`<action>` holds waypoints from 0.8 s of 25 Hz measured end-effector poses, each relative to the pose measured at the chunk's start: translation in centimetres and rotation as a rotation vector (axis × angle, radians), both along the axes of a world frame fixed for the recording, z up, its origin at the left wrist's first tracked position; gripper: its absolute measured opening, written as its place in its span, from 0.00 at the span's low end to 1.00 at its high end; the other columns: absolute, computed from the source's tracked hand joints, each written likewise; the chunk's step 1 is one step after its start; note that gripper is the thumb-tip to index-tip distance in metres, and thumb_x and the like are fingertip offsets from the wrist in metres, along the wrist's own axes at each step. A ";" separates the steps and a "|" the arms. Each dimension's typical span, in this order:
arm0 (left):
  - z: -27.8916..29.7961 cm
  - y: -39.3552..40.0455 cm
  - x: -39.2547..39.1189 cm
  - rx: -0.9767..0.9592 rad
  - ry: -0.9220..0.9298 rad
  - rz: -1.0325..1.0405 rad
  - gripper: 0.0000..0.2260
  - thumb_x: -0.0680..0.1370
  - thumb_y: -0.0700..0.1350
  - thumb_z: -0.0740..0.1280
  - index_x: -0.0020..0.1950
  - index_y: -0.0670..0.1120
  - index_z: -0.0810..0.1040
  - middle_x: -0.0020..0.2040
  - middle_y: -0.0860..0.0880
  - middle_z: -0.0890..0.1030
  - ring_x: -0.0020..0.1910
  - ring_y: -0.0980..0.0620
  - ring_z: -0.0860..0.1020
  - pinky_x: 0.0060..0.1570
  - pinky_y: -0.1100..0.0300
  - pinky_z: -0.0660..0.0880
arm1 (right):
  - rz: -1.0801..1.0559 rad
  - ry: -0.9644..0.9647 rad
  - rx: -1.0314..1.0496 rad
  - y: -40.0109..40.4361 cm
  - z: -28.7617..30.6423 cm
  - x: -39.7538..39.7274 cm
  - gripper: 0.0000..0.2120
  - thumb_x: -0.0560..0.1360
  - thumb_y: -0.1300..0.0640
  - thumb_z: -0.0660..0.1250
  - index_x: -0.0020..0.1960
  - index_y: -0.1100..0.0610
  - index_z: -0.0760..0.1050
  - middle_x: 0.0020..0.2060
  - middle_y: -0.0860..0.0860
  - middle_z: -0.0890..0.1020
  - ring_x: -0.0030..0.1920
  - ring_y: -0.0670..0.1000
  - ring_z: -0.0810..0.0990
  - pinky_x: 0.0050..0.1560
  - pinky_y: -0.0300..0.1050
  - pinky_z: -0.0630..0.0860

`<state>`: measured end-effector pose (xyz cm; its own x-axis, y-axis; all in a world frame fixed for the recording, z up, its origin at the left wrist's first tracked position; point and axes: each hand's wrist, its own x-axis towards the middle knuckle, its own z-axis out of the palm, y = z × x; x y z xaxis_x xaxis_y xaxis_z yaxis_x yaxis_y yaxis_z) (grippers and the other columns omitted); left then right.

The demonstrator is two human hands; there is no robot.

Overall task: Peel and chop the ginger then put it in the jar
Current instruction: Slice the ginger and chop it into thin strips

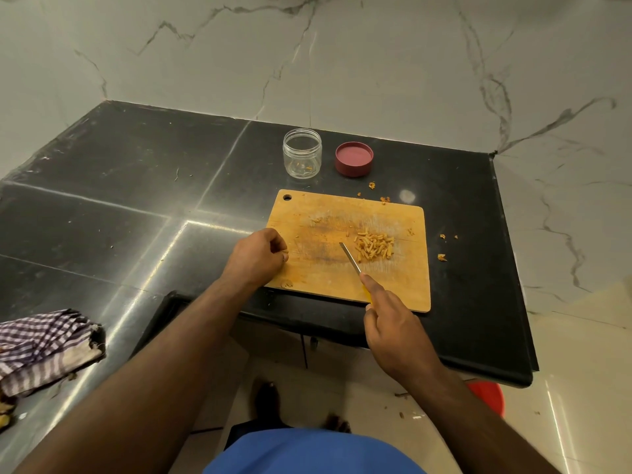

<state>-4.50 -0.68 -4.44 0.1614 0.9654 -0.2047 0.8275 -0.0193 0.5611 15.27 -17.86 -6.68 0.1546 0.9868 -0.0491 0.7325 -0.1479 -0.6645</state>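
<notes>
A: Where does the ginger [374,247] lie?
B: Chopped into short yellow sticks, heaped on the right part of the wooden cutting board [393,285]. A few scraps lie scattered on the table beyond its far and right edges.
A: And the jar [302,158]?
B: Clear, upright, lidless, beyond the board's far-left corner, almost empty. Its red lid [354,158] rests just right of it.

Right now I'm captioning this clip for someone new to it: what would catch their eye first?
The pile of chopped ginger on the right of the wooden board, with the knife in the right hand pointing at it. The left hand rests curled at the board's left edge. Behind the board stand an open jar and, to its right, a red lid.
</notes>
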 end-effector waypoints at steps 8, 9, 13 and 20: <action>0.0 0.4 3.0 -0.052 -0.060 -0.156 0.10 0.81 0.44 0.66 0.61 0.51 0.81 0.54 0.53 0.76 0.52 0.54 0.74 0.44 0.62 0.70 | -0.051 0.026 -0.018 0.9 0.4 0.0 0.25 0.83 0.56 0.56 0.79 0.46 0.57 0.58 0.48 0.75 0.50 0.46 0.74 0.52 0.44 0.75; -0.1 0.4 3.5 -0.064 -0.067 -0.181 0.09 0.81 0.44 0.66 0.61 0.50 0.80 0.54 0.53 0.76 0.52 0.54 0.75 0.45 0.63 0.70 | -0.056 0.025 -0.016 1.0 0.4 0.0 0.25 0.83 0.57 0.56 0.79 0.46 0.57 0.58 0.49 0.75 0.50 0.45 0.74 0.52 0.44 0.75; -0.1 1.6 5.2 -0.069 -0.089 -0.234 0.05 0.79 0.41 0.68 0.53 0.50 0.78 0.53 0.51 0.80 0.48 0.55 0.76 0.38 0.68 0.70 | -0.067 0.049 -0.046 1.4 0.6 0.1 0.25 0.83 0.56 0.55 0.79 0.47 0.57 0.65 0.49 0.73 0.54 0.43 0.72 0.55 0.41 0.72; -0.9 3.0 6.0 -0.062 -0.031 -0.237 0.15 0.78 0.42 0.72 0.64 0.49 0.79 0.59 0.50 0.80 0.51 0.55 0.76 0.46 0.64 0.72 | -0.098 0.102 -0.034 1.9 0.5 0.0 0.25 0.84 0.56 0.55 0.79 0.46 0.56 0.69 0.48 0.71 0.58 0.40 0.70 0.58 0.38 0.70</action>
